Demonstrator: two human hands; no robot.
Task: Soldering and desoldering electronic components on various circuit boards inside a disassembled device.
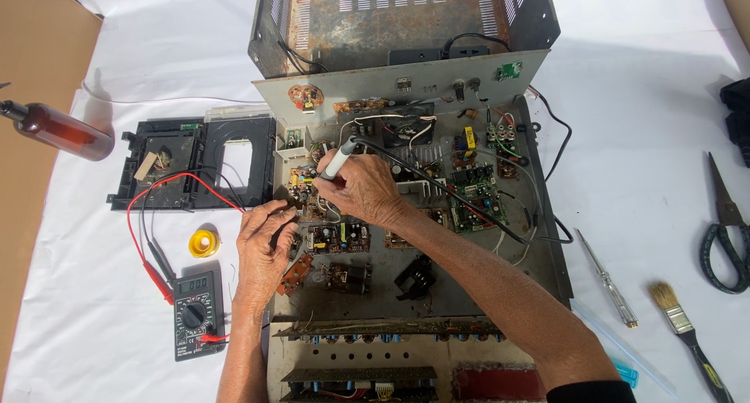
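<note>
An opened electronic chassis (547, 239) lies on a white cloth, filled with several circuit boards and wires. My right hand (363, 190) grips a soldering iron (337, 159) with a white and black handle; its tip points down at a small board (301, 186) on the chassis' left side. A black cord runs from the iron to the right. My left hand (262, 251) rests at the chassis' left edge, fingers curled on something thin by the same board; what it pinches is hidden.
A black multimeter (195, 313) with red and black leads lies left of the chassis, beside a yellow solder tin (204, 243) and a black disc-drive tray (191, 162). A brown bottle (58, 130) is far left. A screwdriver (608, 279), brush (687, 329) and scissors (726, 231) lie at right. The rusty cover (406, 20) stands behind.
</note>
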